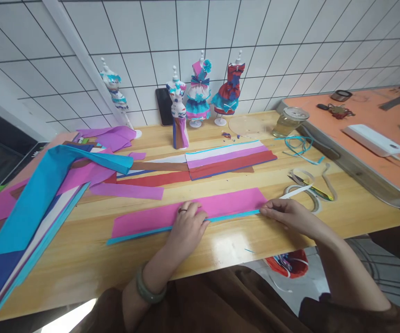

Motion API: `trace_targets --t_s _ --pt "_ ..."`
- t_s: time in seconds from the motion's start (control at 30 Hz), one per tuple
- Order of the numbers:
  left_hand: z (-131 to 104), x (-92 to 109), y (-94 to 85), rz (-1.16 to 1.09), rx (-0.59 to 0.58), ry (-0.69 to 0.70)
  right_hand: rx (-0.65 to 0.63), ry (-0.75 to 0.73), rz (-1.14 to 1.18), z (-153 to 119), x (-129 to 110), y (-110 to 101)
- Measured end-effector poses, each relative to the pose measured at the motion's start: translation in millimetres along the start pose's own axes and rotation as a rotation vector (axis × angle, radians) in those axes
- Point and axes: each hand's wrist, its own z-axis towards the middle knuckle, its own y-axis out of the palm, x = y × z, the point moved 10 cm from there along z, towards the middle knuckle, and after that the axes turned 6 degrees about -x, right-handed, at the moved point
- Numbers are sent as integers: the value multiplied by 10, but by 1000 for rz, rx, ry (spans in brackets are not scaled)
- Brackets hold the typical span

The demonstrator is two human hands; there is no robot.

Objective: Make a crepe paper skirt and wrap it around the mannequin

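A long pink crepe-paper strip (234, 202) lies across the table in front of me, with a narrow turquoise strip (135, 237) showing along its near edge. My left hand (190, 226) presses on the middle of the pink strip, fingers bent and thumb close to the turquoise edge. At the right end, the thumb and forefinger of my right hand (285, 213) pinch the near corner of the strips. Whatever lies between those fingertips is mostly hidden. Just beyond my right hand are a roll of white tape (302, 190) and a yellow-handled cutting tool (321, 192).
Coloured strips (36, 199) pile up at the left. Layered strips (230, 159) lie farther back. Small dressed mannequins (198, 92) and a phone (164, 107) stand by the tiled wall. A cup of liquid (290, 122) is back right. Below the table sits a red-lined bin (300, 266).
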Motion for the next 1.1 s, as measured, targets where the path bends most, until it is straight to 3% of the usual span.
trace_targets --t_s 0.27,0.43,0.67,0.83,1.1 --pt "22 7 -2 -8 10 -14 47 23 49 -16 12 17" --pt "40 0 -1 -14 15 -20 154 -6 -4 -77 -42 -45" --pt "36 6 -15 -24 33 -13 109 1 116 -71 60 -37" --pt "37 2 -31 -25 46 -10 176 1 53 -109 15 -95" --pt "32 -9 -27 -36 34 -21 299 -167 -62 -195 -78 -169"
